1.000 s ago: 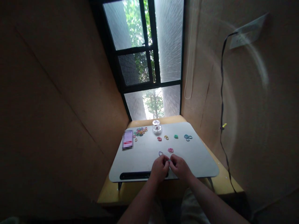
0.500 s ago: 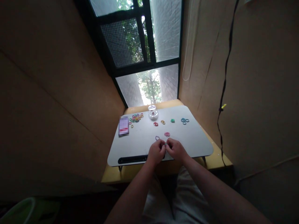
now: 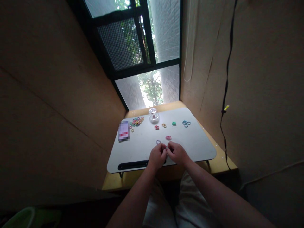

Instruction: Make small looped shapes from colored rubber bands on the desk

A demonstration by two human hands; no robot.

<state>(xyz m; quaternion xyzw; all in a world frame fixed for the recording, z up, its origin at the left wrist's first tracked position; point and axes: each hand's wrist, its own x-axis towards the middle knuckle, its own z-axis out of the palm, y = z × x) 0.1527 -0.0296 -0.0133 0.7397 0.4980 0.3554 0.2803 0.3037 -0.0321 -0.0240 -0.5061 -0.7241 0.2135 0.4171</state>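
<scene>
My left hand (image 3: 158, 155) and my right hand (image 3: 177, 152) meet over the near edge of the white lap table (image 3: 140, 152). Both are closed in a pinch on one small greenish hair tie (image 3: 167, 147), mostly hidden by the fingertips. Just beyond them lie a purple hair tie (image 3: 158, 142) and a pink bunch of hair ties (image 3: 168, 138). Farther back, small groups sit in a row: red hair ties (image 3: 156, 127), yellow ones (image 3: 164, 125), green ones (image 3: 174, 123) and blue ones (image 3: 186, 123). A mixed pile of hair ties (image 3: 137, 121) is at the far left.
A clear round jar (image 3: 154, 117) stands at the table's back edge. A phone-like slab with a blurred face (image 3: 123, 130) lies at the left. A black slot (image 3: 133, 164) runs along the front edge. Walls flank the table, and a window (image 3: 149, 85) is behind it.
The view has shifted slightly, so the table appears a little lower and to the left. My hands stay together, pinching the small greenish hair tie.
</scene>
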